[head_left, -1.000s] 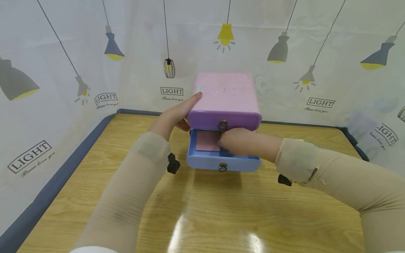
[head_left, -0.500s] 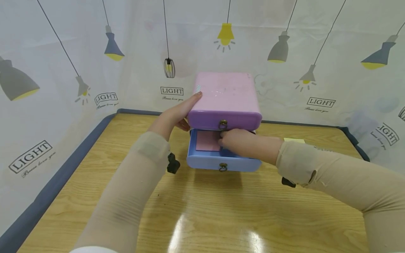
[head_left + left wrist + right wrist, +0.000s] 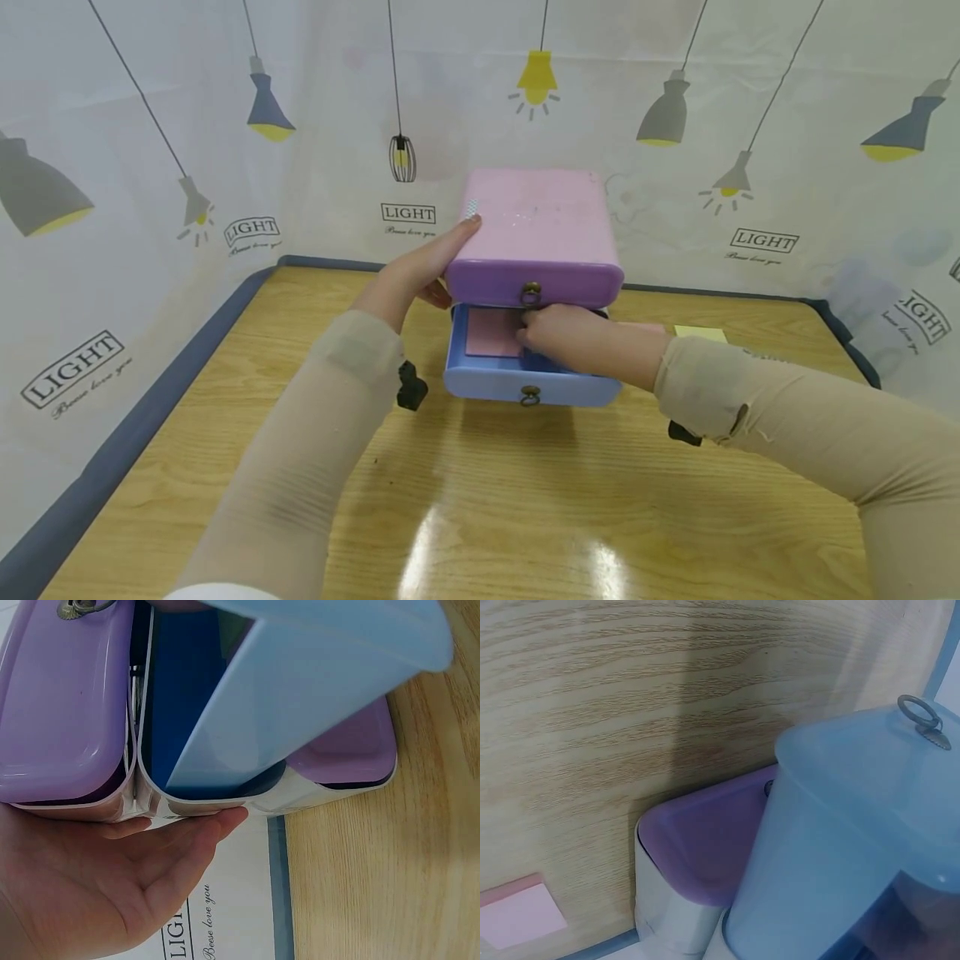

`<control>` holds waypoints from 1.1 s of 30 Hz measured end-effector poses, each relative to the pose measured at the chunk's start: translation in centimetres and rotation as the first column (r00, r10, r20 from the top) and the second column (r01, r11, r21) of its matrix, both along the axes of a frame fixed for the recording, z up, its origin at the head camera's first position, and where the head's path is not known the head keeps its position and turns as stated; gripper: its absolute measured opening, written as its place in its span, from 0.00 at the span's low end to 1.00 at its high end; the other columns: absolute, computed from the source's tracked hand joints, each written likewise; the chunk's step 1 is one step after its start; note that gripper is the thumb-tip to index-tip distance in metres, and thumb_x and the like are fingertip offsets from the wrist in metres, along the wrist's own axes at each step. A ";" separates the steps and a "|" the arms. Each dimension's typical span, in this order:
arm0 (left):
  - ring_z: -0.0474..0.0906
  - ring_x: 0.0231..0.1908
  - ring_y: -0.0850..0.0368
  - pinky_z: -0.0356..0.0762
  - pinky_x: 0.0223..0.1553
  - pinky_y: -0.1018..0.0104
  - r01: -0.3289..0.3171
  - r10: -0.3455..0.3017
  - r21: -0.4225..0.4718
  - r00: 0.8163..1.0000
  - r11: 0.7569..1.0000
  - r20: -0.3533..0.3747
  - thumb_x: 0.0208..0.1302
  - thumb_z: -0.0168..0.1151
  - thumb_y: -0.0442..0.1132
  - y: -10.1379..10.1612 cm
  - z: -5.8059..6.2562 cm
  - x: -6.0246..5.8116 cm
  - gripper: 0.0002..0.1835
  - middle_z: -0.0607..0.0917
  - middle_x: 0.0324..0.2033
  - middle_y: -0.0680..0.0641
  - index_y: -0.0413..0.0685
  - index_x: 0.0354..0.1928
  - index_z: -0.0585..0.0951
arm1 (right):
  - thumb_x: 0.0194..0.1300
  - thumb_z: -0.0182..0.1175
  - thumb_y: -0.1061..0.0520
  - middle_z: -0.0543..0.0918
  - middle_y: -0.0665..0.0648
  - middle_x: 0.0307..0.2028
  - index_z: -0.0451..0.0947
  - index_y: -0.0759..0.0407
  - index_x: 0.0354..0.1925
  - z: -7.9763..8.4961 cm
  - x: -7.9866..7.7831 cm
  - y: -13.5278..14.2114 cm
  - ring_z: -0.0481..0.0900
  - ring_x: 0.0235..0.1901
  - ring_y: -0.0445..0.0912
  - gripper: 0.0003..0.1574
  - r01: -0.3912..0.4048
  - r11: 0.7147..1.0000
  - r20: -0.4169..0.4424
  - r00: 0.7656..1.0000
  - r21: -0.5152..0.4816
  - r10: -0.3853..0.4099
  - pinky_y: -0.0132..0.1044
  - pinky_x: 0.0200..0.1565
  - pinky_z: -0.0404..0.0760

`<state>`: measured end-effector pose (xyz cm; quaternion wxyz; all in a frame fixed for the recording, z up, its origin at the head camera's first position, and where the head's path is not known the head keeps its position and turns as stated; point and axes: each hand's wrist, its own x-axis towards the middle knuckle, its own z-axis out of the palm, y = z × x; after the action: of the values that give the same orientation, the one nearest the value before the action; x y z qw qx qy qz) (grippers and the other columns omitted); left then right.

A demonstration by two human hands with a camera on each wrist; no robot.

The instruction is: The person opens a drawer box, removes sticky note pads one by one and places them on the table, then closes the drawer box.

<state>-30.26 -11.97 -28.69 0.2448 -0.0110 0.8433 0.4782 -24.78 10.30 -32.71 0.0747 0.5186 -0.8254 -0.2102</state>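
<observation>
A small chest of drawers with a pink top has its purple upper drawer pushed in. Below it, the light blue drawer is pulled out, with a square pink pad of notes inside. My left hand steadies the chest's left side, thumb up at the top edge; in the left wrist view its fingers lie nearly straight along the side. My right hand reaches into the blue drawer, beside the pink pad. Its fingertips are mostly hidden, and I cannot tell whether they hold anything.
On the table right of the chest lie a yellow pad of notes and a pink one, partly behind the right forearm in the head view. A purple lower drawer sits beneath the blue one. A printed backdrop stands behind.
The right forearm has shifted slightly, so the yellow pad and then the pink pad on the table have come into sight. The left hand and the drawers keep their places.
</observation>
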 end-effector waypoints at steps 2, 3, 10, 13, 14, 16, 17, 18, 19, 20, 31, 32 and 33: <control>0.79 0.44 0.39 0.79 0.47 0.48 0.000 0.000 0.003 1.000 1.000 0.000 0.60 0.30 0.80 0.0 0.0 0.0 0.50 0.77 0.50 0.37 0.44 0.63 0.70 | 0.61 0.63 0.67 0.79 0.54 0.31 0.80 0.56 0.36 0.0 0.0 0.0 0.78 0.31 0.45 0.07 0.000 1.000 -0.013 1.000 0.016 0.000 0.37 0.30 0.80; 0.79 0.44 0.39 0.79 0.47 0.48 -0.001 0.001 0.004 1.000 1.000 0.000 0.60 0.30 0.80 -0.1 0.0 0.0 0.50 0.77 0.50 0.37 0.45 0.64 0.70 | 0.61 0.63 0.67 0.80 0.54 0.31 0.80 0.56 0.38 -0.1 -0.1 0.0 0.78 0.31 0.45 0.08 0.001 1.000 -0.017 1.000 0.024 0.000 0.36 0.30 0.79; 0.79 0.44 0.39 0.80 0.46 0.49 -0.001 0.001 0.009 1.000 1.000 -0.002 0.60 0.30 0.80 -0.2 0.0 -0.1 0.50 0.77 0.49 0.37 0.45 0.64 0.70 | 0.62 0.63 0.68 0.80 0.54 0.32 0.81 0.53 0.42 -0.1 -0.3 0.3 0.75 0.27 0.43 0.13 -0.039 0.999 -0.016 0.999 0.016 0.039 0.35 0.27 0.77; 0.80 0.44 0.39 0.79 0.46 0.49 -0.004 0.004 0.010 1.000 1.000 0.002 0.60 0.31 0.80 -0.2 0.0 -0.1 0.50 0.77 0.50 0.37 0.45 0.64 0.70 | 0.60 0.63 0.68 0.80 0.53 0.32 0.82 0.51 0.39 -0.1 -0.3 0.3 0.74 0.27 0.42 0.13 -0.066 0.998 -0.039 0.997 0.013 0.066 0.34 0.26 0.77; 0.80 0.44 0.39 0.79 0.46 0.49 -0.005 0.005 0.011 1.000 1.000 0.003 0.60 0.31 0.80 -0.2 0.0 -0.1 0.50 0.77 0.50 0.37 0.45 0.64 0.70 | 0.60 0.63 0.68 0.79 0.52 0.32 0.83 0.50 0.37 -0.2 -0.3 0.3 0.74 0.27 0.42 0.13 -0.073 0.997 -0.045 0.996 0.014 0.074 0.33 0.26 0.76; 0.80 0.44 0.39 0.80 0.46 0.49 -0.008 0.008 0.009 1.000 1.000 0.006 0.60 0.31 0.80 -0.2 0.0 -0.1 0.50 0.77 0.50 0.37 0.45 0.64 0.69 | 0.59 0.63 0.69 0.78 0.52 0.30 0.82 0.51 0.32 -0.2 -0.4 0.4 0.73 0.26 0.41 0.12 -0.083 0.996 -0.062 0.995 0.022 0.084 0.32 0.26 0.76; 0.80 0.44 0.39 0.80 0.45 0.50 -0.009 0.009 0.007 1.000 1.000 0.006 0.59 0.31 0.80 -0.2 0.0 -0.1 0.51 0.77 0.50 0.37 0.45 0.64 0.69 | 0.59 0.63 0.70 0.78 0.51 0.30 0.82 0.52 0.30 -0.1 -0.4 0.4 0.73 0.26 0.41 0.12 -0.087 0.996 -0.069 0.994 0.027 0.089 0.32 0.26 0.76; 0.80 0.43 0.39 0.80 0.45 0.50 -0.011 0.011 0.005 1.000 1.000 0.007 0.59 0.31 0.80 -0.2 0.0 -0.1 0.51 0.77 0.50 0.37 0.45 0.64 0.69 | 0.58 0.63 0.70 0.77 0.51 0.29 0.81 0.53 0.28 -0.1 -0.4 0.5 0.73 0.26 0.41 0.12 -0.096 0.995 -0.077 0.992 0.034 0.098 0.32 0.26 0.76; 0.80 0.44 0.39 0.80 0.46 0.49 -0.012 0.012 0.006 1.000 1.000 0.009 0.59 0.31 0.81 -0.1 -0.1 -0.1 0.51 0.77 0.50 0.37 0.45 0.64 0.69 | 0.57 0.63 0.70 0.77 0.51 0.29 0.81 0.54 0.26 -0.1 -0.4 0.5 0.73 0.25 0.41 0.12 -0.100 0.994 -0.083 0.991 0.043 0.103 0.32 0.25 0.76; 0.80 0.43 0.39 0.80 0.45 0.50 -0.012 0.012 0.004 1.000 1.000 0.009 0.59 0.31 0.81 -0.1 -0.1 -0.1 0.51 0.77 0.50 0.37 0.45 0.64 0.69 | 0.57 0.63 0.70 0.77 0.51 0.28 0.80 0.54 0.26 0.0 -0.4 0.6 0.72 0.24 0.41 0.12 -0.106 0.993 -0.092 0.990 0.050 0.111 0.32 0.25 0.76; 0.80 0.43 0.39 0.80 0.45 0.50 -0.006 0.006 0.011 1.000 1.000 -0.001 0.59 0.31 0.81 -0.2 0.0 0.0 0.51 0.76 0.50 0.37 0.44 0.64 0.69 | 0.58 0.65 0.67 0.78 0.52 0.29 0.82 0.59 0.27 1.5 0.2 0.3 0.77 0.24 0.43 0.05 -0.130 0.984 -0.128 0.981 0.120 0.145 0.33 0.27 0.80; 0.79 0.43 0.39 0.80 0.45 0.50 -0.006 0.006 0.011 1.000 1.000 0.000 0.59 0.31 0.80 -0.2 0.0 0.0 0.51 0.76 0.50 0.37 0.44 0.65 0.69 | 0.57 0.66 0.67 0.78 0.52 0.28 0.82 0.59 0.27 1.6 0.3 0.3 0.77 0.24 0.43 0.05 -0.137 0.983 -0.132 0.979 0.123 0.153 0.33 0.27 0.79; 0.79 0.44 0.39 0.80 0.45 0.50 -0.006 0.006 0.010 1.000 1.000 0.001 0.59 0.31 0.80 -0.2 0.0 0.0 0.51 0.76 0.50 0.37 0.44 0.65 0.69 | 0.56 0.66 0.67 0.77 0.52 0.28 0.82 0.59 0.27 1.6 0.3 0.3 0.77 0.24 0.43 0.05 -0.145 0.982 -0.137 0.977 0.120 0.161 0.33 0.27 0.80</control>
<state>-30.26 -12.15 -28.69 0.2440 -0.0124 0.8407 0.4833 -24.48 10.61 -31.16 0.1224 0.5671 -0.7625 -0.2863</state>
